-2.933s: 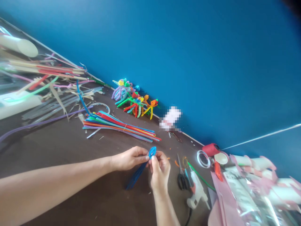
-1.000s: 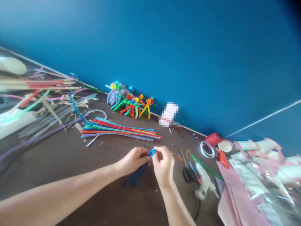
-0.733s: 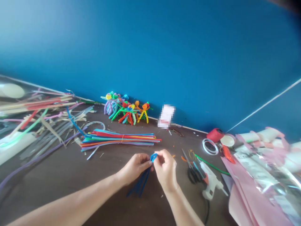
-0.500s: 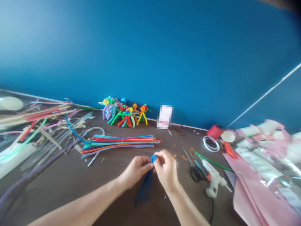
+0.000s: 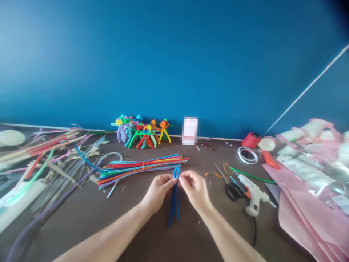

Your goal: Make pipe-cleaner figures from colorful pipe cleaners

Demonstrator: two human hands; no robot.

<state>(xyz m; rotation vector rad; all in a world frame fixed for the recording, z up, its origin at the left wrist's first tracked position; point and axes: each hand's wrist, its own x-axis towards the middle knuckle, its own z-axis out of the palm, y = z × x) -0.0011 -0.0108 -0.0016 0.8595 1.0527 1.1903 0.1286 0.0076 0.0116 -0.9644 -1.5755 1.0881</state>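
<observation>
Blue pipe cleaners (image 5: 174, 196) stand near the centre of the frame, folded into a loop (image 5: 177, 167) at the top, their loose ends fanning slightly below. Their long axis runs almost straight up and down the frame. The left hand (image 5: 160, 189) has its grip clamped on them just under the loop, from the left. The right hand (image 5: 195, 187) faces it, thumb and forefinger just beside the loop's right side; whether this grip touches the strands or pinches anything, I cannot tell. The left hand is therefore the nearer one. Beyond the loop, a tied bundle of coloured pipe cleaners (image 5: 131, 168) lies crosswise on the desk (image 5: 89, 214); scissors (image 5: 231, 191) rest right of centre.
</observation>
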